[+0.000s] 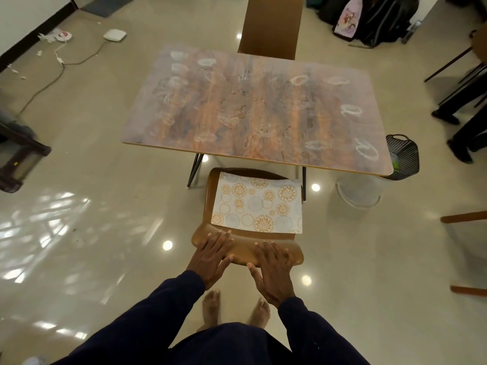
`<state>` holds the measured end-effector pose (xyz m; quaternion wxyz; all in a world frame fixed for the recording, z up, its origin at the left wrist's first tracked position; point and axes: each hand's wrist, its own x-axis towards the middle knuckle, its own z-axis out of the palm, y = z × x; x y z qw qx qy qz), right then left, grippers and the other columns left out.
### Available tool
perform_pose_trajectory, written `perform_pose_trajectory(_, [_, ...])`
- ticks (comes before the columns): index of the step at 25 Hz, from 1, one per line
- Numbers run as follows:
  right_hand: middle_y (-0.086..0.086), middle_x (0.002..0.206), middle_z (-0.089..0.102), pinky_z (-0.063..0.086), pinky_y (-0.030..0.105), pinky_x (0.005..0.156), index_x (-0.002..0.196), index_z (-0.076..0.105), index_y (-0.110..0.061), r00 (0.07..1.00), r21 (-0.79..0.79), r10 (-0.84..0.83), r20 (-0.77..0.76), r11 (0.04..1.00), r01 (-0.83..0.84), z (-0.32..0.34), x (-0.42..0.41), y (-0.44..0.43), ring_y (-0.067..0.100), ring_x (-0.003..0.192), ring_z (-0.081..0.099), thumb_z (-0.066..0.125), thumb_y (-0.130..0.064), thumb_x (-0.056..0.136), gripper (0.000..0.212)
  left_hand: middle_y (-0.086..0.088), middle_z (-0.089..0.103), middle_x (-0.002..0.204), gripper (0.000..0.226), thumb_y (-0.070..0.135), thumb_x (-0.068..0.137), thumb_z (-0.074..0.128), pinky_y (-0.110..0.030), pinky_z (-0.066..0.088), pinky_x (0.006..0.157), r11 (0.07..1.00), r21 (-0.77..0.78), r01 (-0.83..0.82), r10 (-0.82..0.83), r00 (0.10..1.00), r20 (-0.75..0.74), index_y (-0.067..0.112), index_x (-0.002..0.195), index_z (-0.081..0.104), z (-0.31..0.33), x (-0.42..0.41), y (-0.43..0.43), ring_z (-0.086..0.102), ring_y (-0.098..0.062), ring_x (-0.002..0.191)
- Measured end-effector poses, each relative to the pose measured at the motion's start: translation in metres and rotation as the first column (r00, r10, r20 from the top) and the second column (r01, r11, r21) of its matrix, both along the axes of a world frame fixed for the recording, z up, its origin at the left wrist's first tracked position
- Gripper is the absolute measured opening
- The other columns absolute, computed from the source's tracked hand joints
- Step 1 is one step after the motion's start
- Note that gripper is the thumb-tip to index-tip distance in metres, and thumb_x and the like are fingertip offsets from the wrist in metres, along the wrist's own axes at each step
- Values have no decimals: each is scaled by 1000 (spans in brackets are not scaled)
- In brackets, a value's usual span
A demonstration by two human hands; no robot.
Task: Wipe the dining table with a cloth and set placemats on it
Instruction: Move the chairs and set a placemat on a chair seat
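**Smeared table waits, mat on chair**

The dining table (258, 106), ringed with white smears, stands unwiped. On the seat of the near chair (208, 201) lies a patterned placemat (257, 205), possibly a stack; I cannot tell. My left hand (213, 255) and right hand (274, 267) rest flat on the chair back, fingers straight, gripping nothing. Jerk the chair and the mat could slide to the floor (105, 180).

We are seeing warm ceiling spots glaring off the floor (79, 159); edges are bending and blurring.
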<state>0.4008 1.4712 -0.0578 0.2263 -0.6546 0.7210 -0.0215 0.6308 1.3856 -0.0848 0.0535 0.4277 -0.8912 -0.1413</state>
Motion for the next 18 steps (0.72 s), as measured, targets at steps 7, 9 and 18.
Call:
perform_pose_trajectory(7, [-2, 167, 37, 9, 54, 125, 160, 36, -34, 997, -9, 54, 48, 999, -53, 4, -16, 4, 25, 157, 27, 12, -65, 106, 67, -8, 56, 155, 65, 58, 112, 22, -47, 27, 120, 998, 67, -13, 12, 1000, 15, 16, 149, 56, 9, -7, 8, 54, -31, 142])
perform_pose_trajectory(9, [-2, 165, 40, 15, 55, 124, 159, 38, -34, 997, 7, 58, 52, 998, -58, 6, -19, 4, 26, 155, 32, 6, -66, 106, 70, -6, 53, 158, 65, 60, 111, 23, -45, 23, 122, 997, 73, -12, 11, 1000, 14, 19, 153, 51, 8, -11, 13, 51, -30, 145])
perform_pose_trajectory(18, [4, 161, 46, 15, 58, 125, 156, 44, -30, 1000, 42, 2, -8, 999, -2, 10, 2, 13, 38, 151, 37, 13, -72, 103, 74, 2, 46, 163, 59, 61, 111, 22, -29, -3, 126, 993, 102, 64, -63, 998, -10, 33, 160, 38, 2, 8, 7, 38, -22, 152])
